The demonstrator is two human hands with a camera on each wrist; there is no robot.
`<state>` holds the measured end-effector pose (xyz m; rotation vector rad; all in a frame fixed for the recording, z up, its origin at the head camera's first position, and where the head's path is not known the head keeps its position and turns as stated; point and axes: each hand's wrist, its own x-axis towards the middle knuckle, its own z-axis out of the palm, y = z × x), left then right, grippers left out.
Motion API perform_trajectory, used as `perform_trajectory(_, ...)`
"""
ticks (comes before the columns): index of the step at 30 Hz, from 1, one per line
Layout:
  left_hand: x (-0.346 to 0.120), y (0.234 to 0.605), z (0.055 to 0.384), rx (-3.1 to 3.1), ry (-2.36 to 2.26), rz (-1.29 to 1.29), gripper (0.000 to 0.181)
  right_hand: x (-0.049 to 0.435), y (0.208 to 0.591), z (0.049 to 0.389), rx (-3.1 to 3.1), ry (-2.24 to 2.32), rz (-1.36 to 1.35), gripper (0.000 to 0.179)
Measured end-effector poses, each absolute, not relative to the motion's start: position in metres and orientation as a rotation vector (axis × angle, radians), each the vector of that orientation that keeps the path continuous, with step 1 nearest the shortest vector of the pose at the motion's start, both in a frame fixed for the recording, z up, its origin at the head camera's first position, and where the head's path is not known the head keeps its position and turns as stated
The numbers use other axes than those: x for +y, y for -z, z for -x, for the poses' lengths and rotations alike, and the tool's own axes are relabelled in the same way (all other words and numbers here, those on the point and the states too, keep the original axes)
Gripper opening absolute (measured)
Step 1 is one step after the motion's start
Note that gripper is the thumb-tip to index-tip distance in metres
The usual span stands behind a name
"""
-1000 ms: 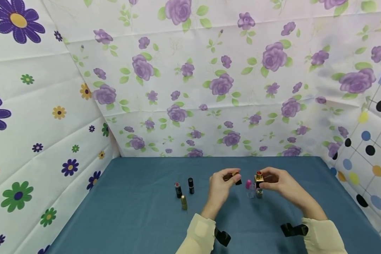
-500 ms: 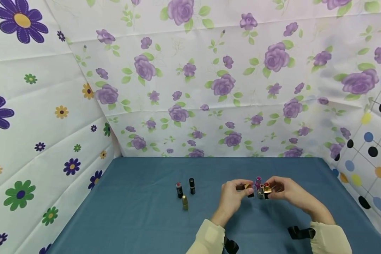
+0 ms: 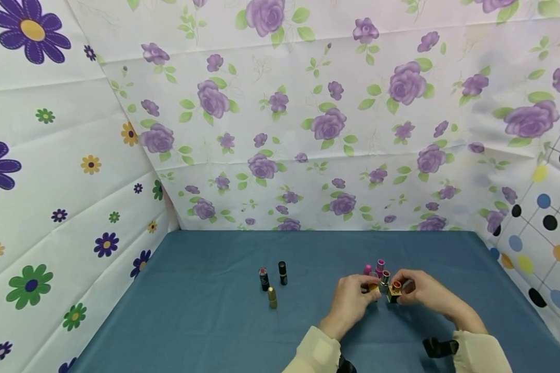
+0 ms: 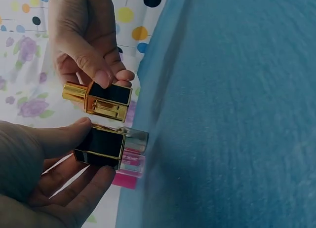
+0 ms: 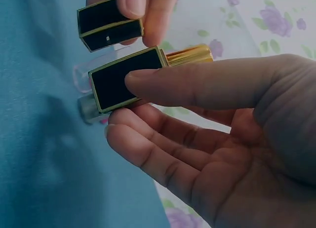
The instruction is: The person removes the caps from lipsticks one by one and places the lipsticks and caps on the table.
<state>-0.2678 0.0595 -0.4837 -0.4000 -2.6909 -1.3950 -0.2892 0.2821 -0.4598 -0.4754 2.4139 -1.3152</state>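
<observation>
My right hand point(image 3: 424, 292) pinches a black and gold square lipstick point(image 3: 394, 294), uncapped and upright, its red tip uppermost, low over the cloth or on it. Black panels and a gold inner tube show on the lipstick point(image 5: 126, 77) in the right wrist view. Just to its left, my left hand point(image 3: 350, 303) holds the matching black and gold cap point(image 4: 101, 146) between thumb and fingers, apart from the lipstick. Close behind the hands stand a magenta lipstick point(image 3: 380, 266) and a silvery lipstick with a dark red tip point(image 3: 385, 278). A pink-topped piece point(image 3: 367, 269) is partly hidden by my left hand.
Left of the hands stand a black tube with a red top point(image 3: 263, 280), a plain black tube point(image 3: 282, 273) and a gold lipstick tube point(image 3: 272, 298). Blue cloth point(image 3: 205, 311) covers the table. A floral sheet point(image 3: 298, 129) hangs behind, with patterned sheets on both sides.
Both hands have moved to the right and toward the person. The right hand has lowered the lipstick beside the other standing ones; the left hand has carried the cap along.
</observation>
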Motion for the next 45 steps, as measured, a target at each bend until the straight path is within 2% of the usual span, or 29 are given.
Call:
perform_trajectory(19,0.073,0.498,0.271,-2.774,1.326,0.394,0.020,0.281,0.489,0.294,2.410,1.357,0.517,0.028)
perform_trajectory(36,0.073,0.498,0.269,-2.731,1.320,0.424,0.025,0.283,0.491,0.292,2.376,1.392,0.527,0.032)
perform_trajectory(45,0.057,0.486,0.269,-2.684,1.409,0.462,0.023,0.285,0.473,0.285,2.456,1.332,0.462,0.036)
